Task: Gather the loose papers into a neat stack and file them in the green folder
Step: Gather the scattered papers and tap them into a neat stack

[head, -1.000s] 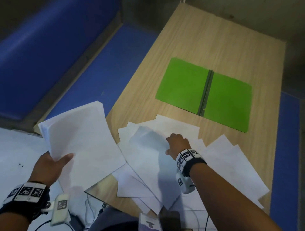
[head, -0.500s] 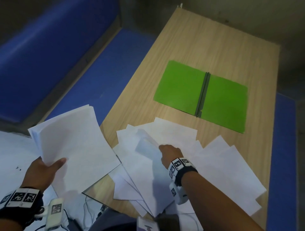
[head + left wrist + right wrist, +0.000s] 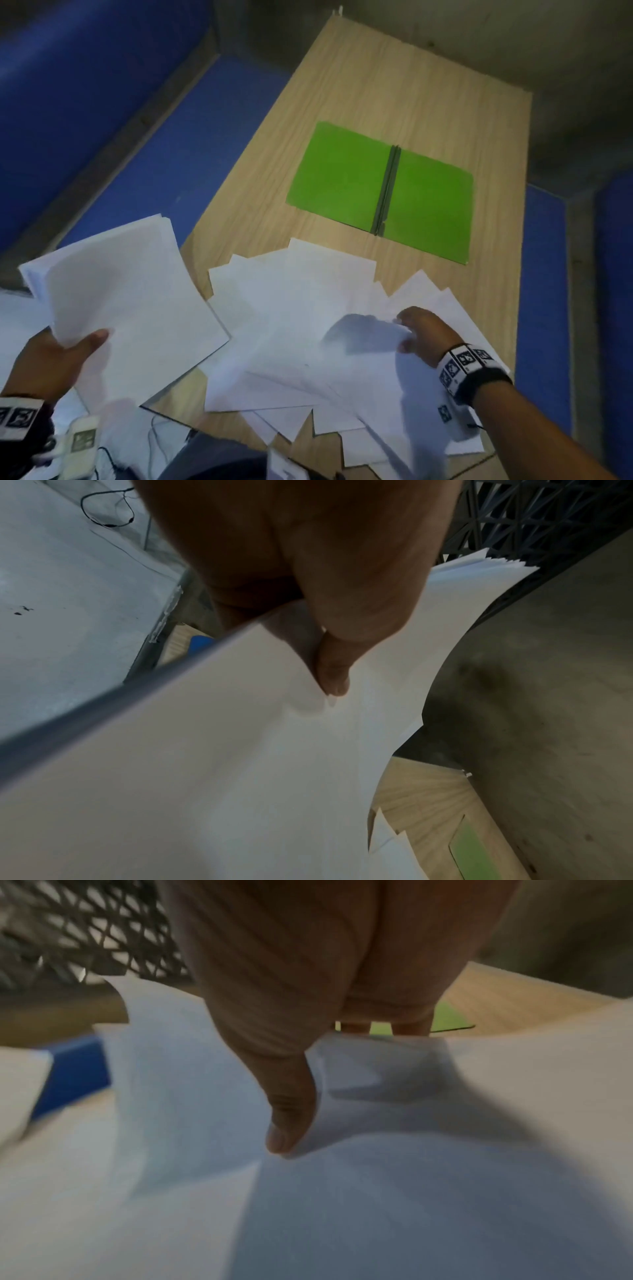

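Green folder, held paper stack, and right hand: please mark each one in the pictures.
green folder (image 3: 342,174): head view, on its left cover.
held paper stack (image 3: 130,301): head view, middle of the top sheet.
right hand (image 3: 423,330): head view, back of the hand.

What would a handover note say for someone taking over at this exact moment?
Left hand: grips the gathered stack of white paper sheets, held off the light wooden table's left edge.
Right hand: pinches one sheet from the loose white papers fanned on the table.
Flat green folder: lies open farther back, holds nothing.
Done: part gathered.
Left: collect the rest, square up, file.
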`<control>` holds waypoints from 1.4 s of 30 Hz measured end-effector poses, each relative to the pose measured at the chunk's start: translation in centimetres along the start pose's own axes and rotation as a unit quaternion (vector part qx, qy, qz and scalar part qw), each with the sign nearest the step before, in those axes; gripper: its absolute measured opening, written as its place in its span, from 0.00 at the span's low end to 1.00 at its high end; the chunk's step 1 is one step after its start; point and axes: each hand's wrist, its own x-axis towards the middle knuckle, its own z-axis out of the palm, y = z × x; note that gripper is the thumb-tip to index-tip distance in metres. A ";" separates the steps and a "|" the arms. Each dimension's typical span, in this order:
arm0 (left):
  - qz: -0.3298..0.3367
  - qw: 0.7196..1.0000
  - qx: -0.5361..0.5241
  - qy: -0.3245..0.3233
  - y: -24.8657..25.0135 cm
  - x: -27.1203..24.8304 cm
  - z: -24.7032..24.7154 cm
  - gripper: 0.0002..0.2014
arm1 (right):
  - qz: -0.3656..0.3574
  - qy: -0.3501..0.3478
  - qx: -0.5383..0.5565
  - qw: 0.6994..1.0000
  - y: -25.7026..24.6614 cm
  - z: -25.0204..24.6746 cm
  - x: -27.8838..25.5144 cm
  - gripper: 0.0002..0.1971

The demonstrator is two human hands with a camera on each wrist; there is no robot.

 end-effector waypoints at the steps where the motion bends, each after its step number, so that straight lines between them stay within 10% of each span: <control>1: 0.022 1.000 0.014 -0.002 0.7 -0.5 0.0 0.55 | -0.016 0.005 -0.052 0.998 0.5 0.5 -0.1 0.24; 7: 0.083 0.994 0.059 0.027 12.5 -13.0 1.3 0.27 | -0.046 0.041 -0.173 0.983 0.6 3.1 0.4 0.21; 21: 0.111 0.992 0.060 0.017 14.2 -16.8 3.9 0.17 | -0.068 0.073 -0.200 0.975 -0.5 2.3 1.1 0.14; 30: 0.106 0.992 0.063 0.006 13.7 -16.9 4.6 0.16 | 0.034 0.080 0.068 0.994 2.5 -3.1 -1.2 0.23; 42: 0.090 0.994 0.065 -0.017 13.5 -16.3 4.9 0.16 | 0.046 0.256 0.390 0.883 7.7 -11.3 -7.2 0.22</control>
